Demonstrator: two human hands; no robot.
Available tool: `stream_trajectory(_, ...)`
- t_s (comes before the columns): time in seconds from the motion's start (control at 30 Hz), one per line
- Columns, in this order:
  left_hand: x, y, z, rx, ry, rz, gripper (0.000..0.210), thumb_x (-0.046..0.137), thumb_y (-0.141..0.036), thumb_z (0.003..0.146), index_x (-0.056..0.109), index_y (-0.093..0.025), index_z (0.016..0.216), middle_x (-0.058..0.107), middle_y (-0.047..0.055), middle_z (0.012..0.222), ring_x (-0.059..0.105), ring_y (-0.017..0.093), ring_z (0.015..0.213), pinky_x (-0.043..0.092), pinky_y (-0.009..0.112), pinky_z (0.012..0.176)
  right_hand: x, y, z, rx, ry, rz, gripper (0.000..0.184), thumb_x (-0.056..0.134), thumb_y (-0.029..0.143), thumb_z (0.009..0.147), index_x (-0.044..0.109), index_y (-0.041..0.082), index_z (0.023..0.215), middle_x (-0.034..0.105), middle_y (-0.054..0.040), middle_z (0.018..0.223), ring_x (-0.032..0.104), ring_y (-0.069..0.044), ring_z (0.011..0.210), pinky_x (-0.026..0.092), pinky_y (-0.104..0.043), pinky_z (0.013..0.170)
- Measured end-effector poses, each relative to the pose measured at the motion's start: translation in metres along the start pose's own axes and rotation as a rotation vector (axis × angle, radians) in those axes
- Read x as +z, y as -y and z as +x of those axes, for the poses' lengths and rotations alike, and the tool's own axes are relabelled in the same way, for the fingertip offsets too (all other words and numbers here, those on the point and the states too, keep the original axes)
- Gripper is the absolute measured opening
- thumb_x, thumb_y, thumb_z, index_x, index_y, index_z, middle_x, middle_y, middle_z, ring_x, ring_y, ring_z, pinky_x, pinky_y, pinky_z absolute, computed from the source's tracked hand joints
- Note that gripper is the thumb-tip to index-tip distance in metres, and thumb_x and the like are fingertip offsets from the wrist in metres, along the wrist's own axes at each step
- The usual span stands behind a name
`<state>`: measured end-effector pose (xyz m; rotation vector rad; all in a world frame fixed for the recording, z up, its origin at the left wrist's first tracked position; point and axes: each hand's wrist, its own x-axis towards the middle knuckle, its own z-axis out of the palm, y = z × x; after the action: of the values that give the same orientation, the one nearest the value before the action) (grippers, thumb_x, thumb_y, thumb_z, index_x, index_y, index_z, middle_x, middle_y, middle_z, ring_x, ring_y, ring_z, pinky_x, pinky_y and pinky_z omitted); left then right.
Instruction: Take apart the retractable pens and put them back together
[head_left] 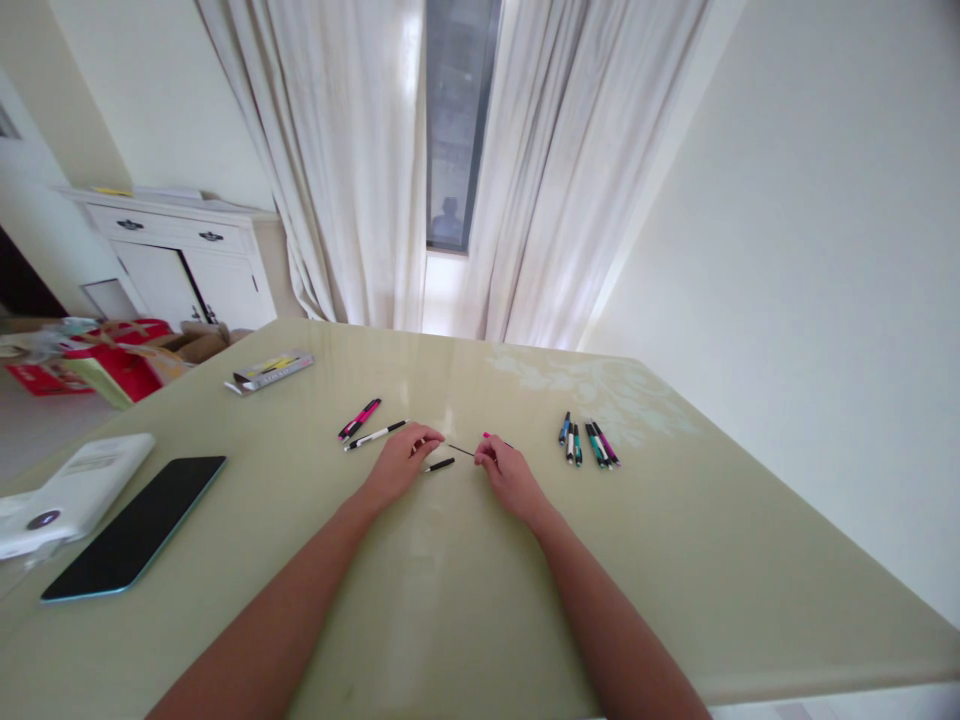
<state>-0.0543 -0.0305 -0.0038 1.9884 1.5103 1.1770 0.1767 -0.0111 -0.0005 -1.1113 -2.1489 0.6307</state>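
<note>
Over the middle of the table, my right hand (508,474) pinches a thin dark pen refill (461,450) that points left. A small pink piece (487,435) shows at the back of that hand; whether it is held or lies behind cannot be told. My left hand (403,462) is closed, its fingertips just left of the refill's tip. What the left fingers hold, if anything, is too small to make out. Below them lies a short black pen part (440,465). A white-and-black pen (375,436) and pink-and-black pens (360,420) lie to the left.
Several blue, teal, white and purple pens (598,443) lie in a group on the right. An opened pen box (271,371) is at the far left. Nearer on the left are a dark-screened phone (139,525) and a white device (82,490). The table (645,600) ends before curtains.
</note>
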Motion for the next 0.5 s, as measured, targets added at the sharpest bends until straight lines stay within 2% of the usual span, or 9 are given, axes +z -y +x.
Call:
stream_trajectory(0.13,0.001,-0.008,-0.002,0.001,-0.005,-0.119,0.026,0.053,-0.035,0.096,0.073,-0.018,0.096,0.071,0.006,0.094,0.063,0.021,0.085,0.051,0.034,0.08,-0.003,0.0,0.0,-0.014,-0.027,0.048,0.012,0.051,0.015,0.096,0.058,0.02,0.088,0.066,-0.0014,0.084,0.061,-0.018,0.084,0.044,-0.028,0.083)
stream_trajectory(0.5,0.0,-0.016,-0.004,-0.044,0.003,-0.211,0.026,0.051,-0.035,0.096,0.071,-0.019,0.099,0.068,0.004,0.089,0.06,0.018,0.077,0.05,0.031,0.075,-0.003,0.005,0.002,-0.049,-0.016,0.03,0.016,0.055,0.021,0.097,0.067,0.021,0.087,0.07,-0.0009,0.083,0.062,-0.017,0.079,0.047,-0.029,0.084)
